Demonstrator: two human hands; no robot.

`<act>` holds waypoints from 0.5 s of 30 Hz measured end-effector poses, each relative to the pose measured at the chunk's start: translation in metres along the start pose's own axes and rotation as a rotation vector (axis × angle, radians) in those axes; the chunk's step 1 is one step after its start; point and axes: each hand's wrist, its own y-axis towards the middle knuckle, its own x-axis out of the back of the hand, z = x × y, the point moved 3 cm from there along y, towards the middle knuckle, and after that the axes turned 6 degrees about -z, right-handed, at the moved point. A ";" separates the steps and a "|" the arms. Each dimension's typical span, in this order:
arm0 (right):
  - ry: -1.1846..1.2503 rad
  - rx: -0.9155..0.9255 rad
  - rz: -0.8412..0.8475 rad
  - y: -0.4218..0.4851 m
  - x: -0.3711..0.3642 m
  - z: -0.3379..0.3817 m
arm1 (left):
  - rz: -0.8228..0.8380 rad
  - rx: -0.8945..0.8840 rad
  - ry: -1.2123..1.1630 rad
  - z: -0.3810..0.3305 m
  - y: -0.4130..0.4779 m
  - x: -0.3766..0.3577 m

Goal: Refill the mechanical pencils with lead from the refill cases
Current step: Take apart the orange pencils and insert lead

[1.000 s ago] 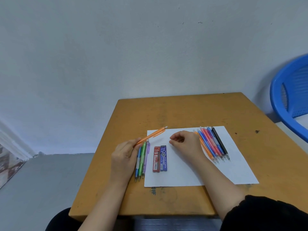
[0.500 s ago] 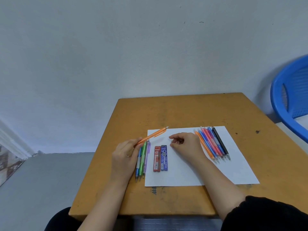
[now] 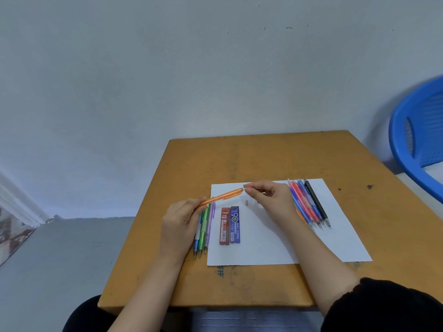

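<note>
My left hand (image 3: 180, 221) grips an orange mechanical pencil (image 3: 223, 195) by its lower end and holds it slanted above the table. My right hand (image 3: 268, 195) pinches the pencil's top end with thumb and forefinger. A small grey cap (image 3: 246, 202) lies on the white paper (image 3: 275, 240) just below. A red lead case (image 3: 224, 225) and a blue lead case (image 3: 234, 224) lie side by side on the paper. Blue, green and purple pencils (image 3: 204, 226) lie beside my left hand. Several more pencils (image 3: 309, 204) lie in a row to the right.
The wooden table (image 3: 239, 159) stands against a pale wall. A blue plastic chair (image 3: 417, 140) is at the right. Grey floor lies to the left.
My right hand rose from the paper to the top end of the orange pencil. A small grey cap now lies on the paper where the hand rested.
</note>
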 end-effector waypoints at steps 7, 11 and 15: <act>0.019 -0.030 0.004 0.000 0.000 0.000 | 0.009 0.004 -0.011 0.000 -0.001 0.000; -0.002 -0.038 0.000 0.000 0.000 -0.001 | 0.018 0.005 -0.006 -0.001 -0.001 0.000; -0.012 -0.050 -0.006 0.002 -0.001 -0.004 | 0.034 0.005 0.021 -0.004 -0.001 0.000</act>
